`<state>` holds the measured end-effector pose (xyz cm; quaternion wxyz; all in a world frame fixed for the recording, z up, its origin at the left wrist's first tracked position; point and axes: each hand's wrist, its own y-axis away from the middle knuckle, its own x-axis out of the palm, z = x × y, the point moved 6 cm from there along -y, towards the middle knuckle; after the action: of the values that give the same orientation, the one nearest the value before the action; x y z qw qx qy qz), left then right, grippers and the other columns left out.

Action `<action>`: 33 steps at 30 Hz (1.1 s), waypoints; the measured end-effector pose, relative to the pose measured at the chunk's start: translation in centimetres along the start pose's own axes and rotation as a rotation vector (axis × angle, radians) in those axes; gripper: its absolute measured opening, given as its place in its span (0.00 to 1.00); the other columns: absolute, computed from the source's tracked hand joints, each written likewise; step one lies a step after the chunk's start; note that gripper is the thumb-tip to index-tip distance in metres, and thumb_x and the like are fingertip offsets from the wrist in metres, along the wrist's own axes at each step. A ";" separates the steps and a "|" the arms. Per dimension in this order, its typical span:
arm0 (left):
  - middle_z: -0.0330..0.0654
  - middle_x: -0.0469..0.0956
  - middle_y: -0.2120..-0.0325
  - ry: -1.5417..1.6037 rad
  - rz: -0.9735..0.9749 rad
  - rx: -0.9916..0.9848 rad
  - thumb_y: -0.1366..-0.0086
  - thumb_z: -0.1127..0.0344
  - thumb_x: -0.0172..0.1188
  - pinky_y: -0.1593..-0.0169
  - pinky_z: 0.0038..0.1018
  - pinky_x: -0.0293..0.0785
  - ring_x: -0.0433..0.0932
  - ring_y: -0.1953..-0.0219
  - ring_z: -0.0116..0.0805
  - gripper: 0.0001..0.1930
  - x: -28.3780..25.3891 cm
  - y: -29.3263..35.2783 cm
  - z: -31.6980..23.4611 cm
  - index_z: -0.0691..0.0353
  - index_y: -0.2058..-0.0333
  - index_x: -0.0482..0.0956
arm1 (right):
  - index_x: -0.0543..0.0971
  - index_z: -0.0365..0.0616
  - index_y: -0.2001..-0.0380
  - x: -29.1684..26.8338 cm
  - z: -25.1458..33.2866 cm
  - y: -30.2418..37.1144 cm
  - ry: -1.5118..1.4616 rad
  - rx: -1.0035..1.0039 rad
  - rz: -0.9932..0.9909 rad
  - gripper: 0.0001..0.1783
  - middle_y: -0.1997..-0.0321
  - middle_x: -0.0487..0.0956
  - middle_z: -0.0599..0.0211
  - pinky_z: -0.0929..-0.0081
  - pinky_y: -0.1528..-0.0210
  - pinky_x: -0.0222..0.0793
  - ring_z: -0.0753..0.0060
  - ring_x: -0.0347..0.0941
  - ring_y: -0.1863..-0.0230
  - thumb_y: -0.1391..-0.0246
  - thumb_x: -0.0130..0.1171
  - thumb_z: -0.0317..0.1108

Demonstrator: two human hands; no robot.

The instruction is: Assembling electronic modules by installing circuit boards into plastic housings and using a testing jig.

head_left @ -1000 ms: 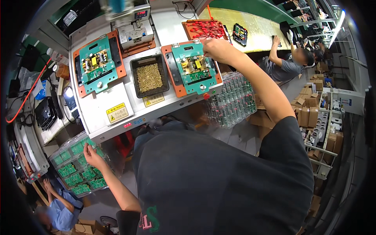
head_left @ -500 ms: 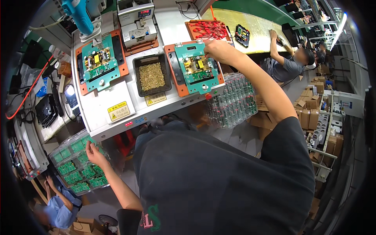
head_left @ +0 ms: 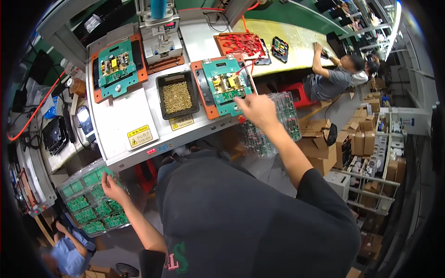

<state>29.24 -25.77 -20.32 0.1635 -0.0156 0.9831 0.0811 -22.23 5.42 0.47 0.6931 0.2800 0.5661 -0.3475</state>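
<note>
My right hand (head_left: 260,111) hovers at the lower right corner of the right-hand teal and orange fixture (head_left: 211,104). Its thumb stretches toward the fixture, apart from the other fingers, and nothing shows in it. A circuit board (head_left: 228,86) with a yellow transformer sits in this fixture, and a red wire (head_left: 244,68) curves up from its top right. My left hand (head_left: 112,189) is held open in the air, holding nothing, beside a clear tray of green circuit boards (head_left: 85,202). The left fixture (head_left: 105,90) carries a similar board (head_left: 114,65).
Between the fixtures stands a black bin (head_left: 162,99) of small brass-coloured screws. Behind it is a screw feeder (head_left: 162,48) with a blue screwdriver (head_left: 158,8) above. Red wires (head_left: 241,44) lie in an orange tray. Stacked boards (head_left: 273,129) stand right of the bench. Co-workers (head_left: 336,76) sit nearby.
My right hand has come down from the right fixture's top right toward its lower corner, uncovering the red wire. The blue screwdriver has shifted from the left fixture to over the feeder.
</note>
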 end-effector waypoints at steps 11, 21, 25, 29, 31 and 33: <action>0.45 0.77 0.45 -0.034 0.061 0.035 0.30 0.68 0.56 0.51 0.31 0.77 0.78 0.49 0.34 0.18 -0.1 -2.5 -0.5 0.67 0.43 0.74 | 0.77 0.45 0.58 0.5 1.4 3.0 -0.147 -0.352 -0.095 0.19 0.59 0.77 0.61 0.57 0.59 0.72 0.52 0.75 0.59 0.52 0.70 0.38; 0.46 0.78 0.47 -0.034 0.008 0.041 0.29 0.70 0.54 0.48 0.30 0.75 0.79 0.50 0.33 0.17 -1.8 -3.2 0.8 0.69 0.44 0.74 | 0.82 0.42 0.61 -10.4 2.1 -6.9 -0.114 -0.595 -0.584 0.10 0.64 0.83 0.61 0.63 0.55 0.71 0.54 0.77 0.61 0.48 0.68 0.27; 0.45 0.78 0.46 -0.030 -0.080 0.137 0.28 0.70 0.54 0.48 0.29 0.75 0.78 0.49 0.33 0.17 -1.6 -2.3 -3.7 0.68 0.44 0.75 | 0.82 0.39 0.62 -11.9 2.0 -12.1 -0.297 -0.487 -0.871 0.10 0.67 0.81 0.61 0.70 0.63 0.72 0.63 0.77 0.63 0.47 0.68 0.29; 0.45 0.78 0.46 0.010 -0.226 0.138 0.29 0.69 0.54 0.48 0.28 0.75 0.78 0.48 0.34 0.17 -2.0 2.3 -1.9 0.67 0.44 0.75 | 0.84 0.36 0.60 -2.8 -4.3 -12.2 -0.513 -0.315 -0.152 0.09 0.69 0.82 0.62 0.74 0.62 0.72 0.72 0.77 0.67 0.42 0.64 0.31; 0.45 0.78 0.46 0.011 -0.269 0.024 0.29 0.69 0.55 0.49 0.28 0.75 0.78 0.49 0.34 0.16 -1.0 6.6 -0.9 0.67 0.45 0.75 | 0.82 0.39 0.57 -0.3 -5.1 -12.4 -0.534 -0.458 -0.012 0.10 0.57 0.83 0.60 0.73 0.55 0.74 0.71 0.79 0.58 0.40 0.62 0.30; 0.45 0.78 0.47 0.005 -0.292 -0.071 0.30 0.70 0.55 0.50 0.28 0.76 0.79 0.50 0.34 0.16 0.0 11.6 -0.8 0.67 0.45 0.76 | 0.81 0.40 0.54 -1.1 -5.0 -12.9 -0.549 -0.482 -0.015 0.12 0.53 0.83 0.58 0.71 0.55 0.74 0.68 0.79 0.55 0.40 0.61 0.31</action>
<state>28.27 -14.49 -17.78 0.1704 -0.1642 0.9673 0.0912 -35.60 1.74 0.63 0.8628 0.0006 0.4265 -0.2714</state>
